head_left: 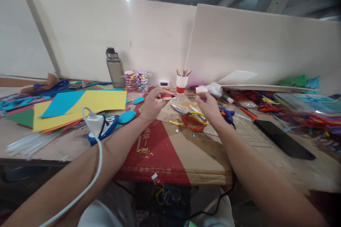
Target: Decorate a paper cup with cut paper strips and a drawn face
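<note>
- Red-and-white paper piece point(166, 97): located at the fingertips of the left hand point(152, 105), near the middle of the table's far half.
- Left hand state: I observed thumb and fingers clamped on the piece.
- Right hand state: the right hand point(208, 105) was positioned at the paper cup point(201, 90), fingertips at its near side. From my remote station I could not tell whether they gripped it.
- Hand spacing: the hands stood apart. The scissors point(185, 112), with red and yellow handles, lay between them, slightly nearer to the wearer.
- Work surface: the cardboard point(165, 149) lay beneath the scissors and carried small paper scraps point(176, 131).
- Far side: I registered a red-and-white holder point(182, 86) containing thin sticks, a small white display unit point(164, 83), two decorated stacks point(130, 82) and a grey bottle point(116, 72).
- Left side: coloured sheets point(105, 101) overlapped; a blue oval point(127, 116) lay near them.
- Right side: a black slab point(283, 138), resembling a phone, lay flat.
</note>
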Motion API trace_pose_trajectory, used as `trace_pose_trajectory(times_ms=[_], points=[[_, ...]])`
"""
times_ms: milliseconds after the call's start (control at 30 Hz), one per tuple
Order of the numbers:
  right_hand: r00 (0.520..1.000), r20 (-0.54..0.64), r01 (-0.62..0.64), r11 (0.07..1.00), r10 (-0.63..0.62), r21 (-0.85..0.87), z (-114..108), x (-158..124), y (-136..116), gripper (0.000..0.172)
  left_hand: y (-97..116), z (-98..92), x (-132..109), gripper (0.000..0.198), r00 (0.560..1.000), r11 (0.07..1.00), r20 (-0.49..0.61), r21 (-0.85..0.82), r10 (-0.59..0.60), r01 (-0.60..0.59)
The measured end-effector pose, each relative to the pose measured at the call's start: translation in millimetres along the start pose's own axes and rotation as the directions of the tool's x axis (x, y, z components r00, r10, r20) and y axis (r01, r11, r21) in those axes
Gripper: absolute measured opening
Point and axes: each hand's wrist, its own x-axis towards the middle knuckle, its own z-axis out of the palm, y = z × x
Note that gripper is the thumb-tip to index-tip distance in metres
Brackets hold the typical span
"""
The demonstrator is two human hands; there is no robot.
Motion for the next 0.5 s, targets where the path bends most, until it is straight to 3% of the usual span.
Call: trace_pose_trajectory(times_ms=[67, 133, 267, 367, 500], points=[[0.999, -0.029, 0.011, 0.983, -0.016, -0.182, -11, 1, 5, 0.034, 1, -4.3, 1, 0.010, 0.976, 0.968, -0.016, 0.132, 0.217, -0.213], [0.998, -0.032, 0.033, 0.898, -0.052, -0.438, -25, -1, 12, 0.035, 2, -7.3, 1, 0.009, 0.939, 0.917, 0.006, 0.216, 0.343, -0.336], [1.000, 0.011, 0.009, 0.529, 0.001, -0.848, -52, -13, 28, 0.046, 2, -8.1, -1, 0.010, 0.904, 0.845, 0.084, 0.329, 0.419, -0.422], [0.995, 0.037, 0.002, 0.350, 0.093, -0.937, -62, -22, 38, 0.053, 2, -6.7, -3, 0.015, 0.882, 0.817, 0.129, 0.337, 0.453, -0.468], [0.995, -0.013, -0.039, 0.260, 0.099, -0.965, -67, -25, 50, 0.059, 0, -6.5, -2, 0.021, 0.848, 0.796, 0.132, 0.297, 0.513, -0.528]])
